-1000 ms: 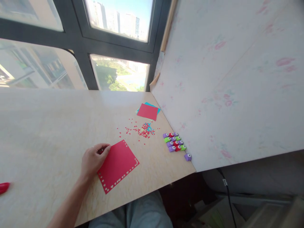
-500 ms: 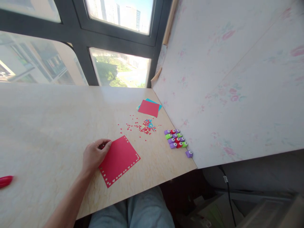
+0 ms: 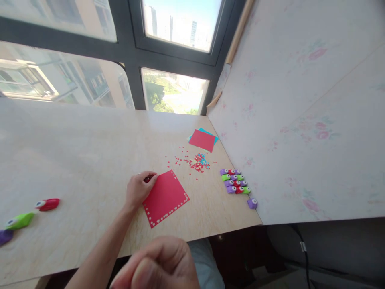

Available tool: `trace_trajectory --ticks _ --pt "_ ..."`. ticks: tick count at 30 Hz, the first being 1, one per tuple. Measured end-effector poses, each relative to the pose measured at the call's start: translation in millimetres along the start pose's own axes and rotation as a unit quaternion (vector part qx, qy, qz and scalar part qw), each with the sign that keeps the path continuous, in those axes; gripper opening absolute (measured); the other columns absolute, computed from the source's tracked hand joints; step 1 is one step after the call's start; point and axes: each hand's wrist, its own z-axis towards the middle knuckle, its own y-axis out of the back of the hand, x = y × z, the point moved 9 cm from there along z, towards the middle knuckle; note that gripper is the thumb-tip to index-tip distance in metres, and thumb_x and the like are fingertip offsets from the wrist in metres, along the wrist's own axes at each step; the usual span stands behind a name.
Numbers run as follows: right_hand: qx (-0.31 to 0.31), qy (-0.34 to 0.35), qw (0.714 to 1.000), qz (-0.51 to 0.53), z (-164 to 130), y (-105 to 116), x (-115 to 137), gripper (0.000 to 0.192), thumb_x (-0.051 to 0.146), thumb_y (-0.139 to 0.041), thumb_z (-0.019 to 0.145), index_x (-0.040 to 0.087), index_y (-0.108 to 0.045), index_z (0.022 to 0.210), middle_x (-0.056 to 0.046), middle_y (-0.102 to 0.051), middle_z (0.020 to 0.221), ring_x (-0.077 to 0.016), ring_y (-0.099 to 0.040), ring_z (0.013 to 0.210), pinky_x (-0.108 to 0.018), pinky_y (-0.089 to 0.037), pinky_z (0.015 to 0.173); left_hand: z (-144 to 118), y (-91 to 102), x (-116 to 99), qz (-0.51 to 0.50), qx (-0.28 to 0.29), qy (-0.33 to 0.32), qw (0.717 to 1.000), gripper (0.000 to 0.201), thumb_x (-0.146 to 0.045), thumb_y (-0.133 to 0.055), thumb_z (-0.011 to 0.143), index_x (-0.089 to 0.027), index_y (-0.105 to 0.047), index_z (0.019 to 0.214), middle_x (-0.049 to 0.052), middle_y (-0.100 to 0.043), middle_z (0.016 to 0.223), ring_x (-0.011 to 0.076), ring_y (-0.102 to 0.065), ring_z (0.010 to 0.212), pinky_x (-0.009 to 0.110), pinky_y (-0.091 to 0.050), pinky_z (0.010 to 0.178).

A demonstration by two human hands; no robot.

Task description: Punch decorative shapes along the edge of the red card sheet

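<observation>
A square sheet of red paper (image 3: 166,194) lies on the table, with small star- and heart-shaped holes along its lower, left and right edges. My left hand (image 3: 140,189) is closed at the sheet's left corner, the thumb over the paper. Something dark red shows in the gap between its thumb and fingers; I cannot make out whether it is paper or another object. Close to the camera, below the sheet, my right hand (image 3: 162,265) is curled with thumb and forefinger pressed together. Whatever it may hold is hidden. Beyond the sheet lie red, blue and pale paper cutouts (image 3: 198,163).
Coloured craft punches (image 3: 234,182) stand in rows by the papered wall (image 3: 288,100), one purple punch (image 3: 252,203) apart. A red punch (image 3: 48,204), a green punch (image 3: 20,220) and a purple punch (image 3: 5,237) lie left. Stacked coloured paper (image 3: 203,139) sits near the window.
My right hand has come into view at the bottom. The camera has turned left, bringing more of the left-hand punches into sight. My left hand stays at the red sheet.
</observation>
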Motion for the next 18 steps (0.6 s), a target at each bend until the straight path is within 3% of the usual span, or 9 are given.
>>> trace_trajectory --ticks 3,6,13,18 --pt "-0.049 0.049 0.995 0.077 13 25 23 0.032 0.048 -0.077 0.077 0.018 -0.075 0.089 -0.003 -0.072 0.071 -0.0101 -0.064 0.048 -0.016 -0.052 0.04 0 -0.5 1 -0.009 -0.003 -0.001 1.0 0.031 -0.042 -0.051 0.083 -0.021 -0.074 0.086 0.005 -0.075 0.084 0.0197 -0.067 0.075 0.027 -0.047 0.068" --pt "-0.083 0.056 0.992 0.078 13 41 37 0.021 0.03 -0.078 0.08 0.014 -0.075 0.094 -0.007 -0.076 0.082 -0.01 -0.071 0.062 -0.012 -0.056 0.053 -1 -0.9 1 -0.028 -0.012 -0.008 1.0 0.028 -0.038 -0.052 0.084 -0.02 -0.074 0.086 0.005 -0.075 0.083 0.0184 -0.066 0.072 0.026 -0.047 0.067" --pt "-0.029 0.023 0.996 0.081 2 29 41 0.022 0.019 -0.073 0.082 0.015 -0.074 0.104 -0.009 -0.076 0.1 -0.0151 -0.075 0.084 -0.017 -0.06 0.071 -4 -2.5 2 -0.039 -0.018 -0.022 0.999 0.023 -0.032 -0.055 0.085 -0.018 -0.074 0.086 0.005 -0.074 0.082 0.0166 -0.065 0.071 0.026 -0.046 0.067" --pt "0.016 0.015 0.996 0.082 2 20 42 0.026 0.022 -0.068 0.086 0.016 -0.073 0.11 -0.01 -0.075 0.108 -0.0176 -0.073 0.094 -0.022 -0.059 0.079 -4 -1.3 2 -0.044 -0.028 -0.023 0.998 0.021 -0.03 -0.057 0.084 -0.018 -0.074 0.085 0.004 -0.074 0.079 0.0157 -0.063 0.069 0.026 -0.045 0.065"
